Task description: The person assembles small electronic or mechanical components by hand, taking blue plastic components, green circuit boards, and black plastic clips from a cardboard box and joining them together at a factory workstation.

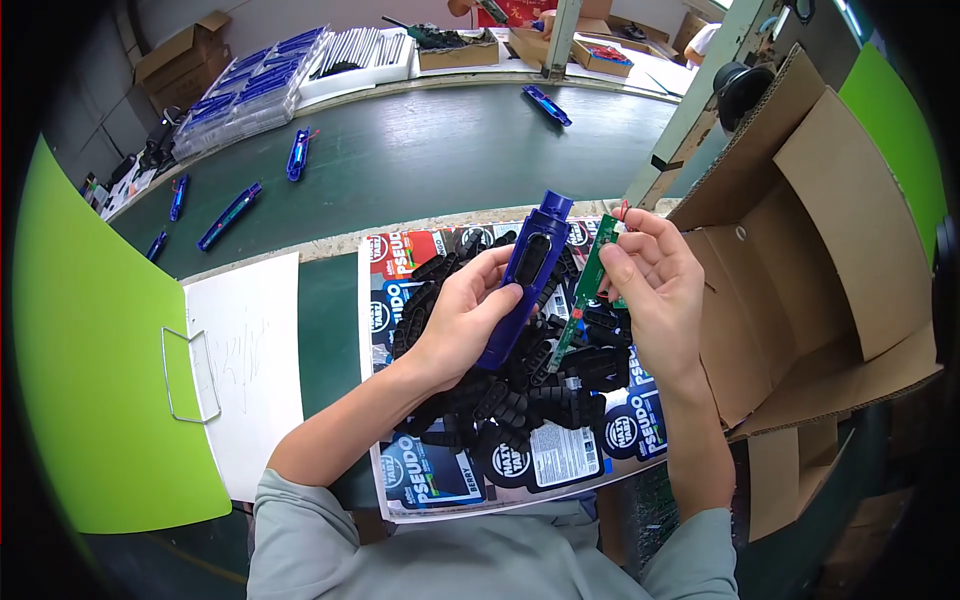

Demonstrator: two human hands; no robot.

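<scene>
My left hand point(455, 325) is closed round a long blue plastic housing point(508, 330), tilted with its narrow end pointing away from me. A black oval piece point(533, 258) sits in the housing's recess, and my thumb rests beside it. To the right, my right hand point(660, 295) pinches a narrow green circuit board point(584, 292) between thumb and fingers. A thin red wire shows at the board's upper end. Housing and board are apart. Below both hands, many small black plastic pieces point(490, 402) lie heaped on a colourful printed sheet point(425, 478).
Several blue housings point(229, 216) lie spread over the dark green surface point(400, 150) beyond. An open cardboard box point(740, 310) stands close on the right. At left are a white paper point(245, 400) and a lime-green panel point(90, 380). Stacked trays point(250, 90) stand far left; another person's hand point(462, 7) shows at the back.
</scene>
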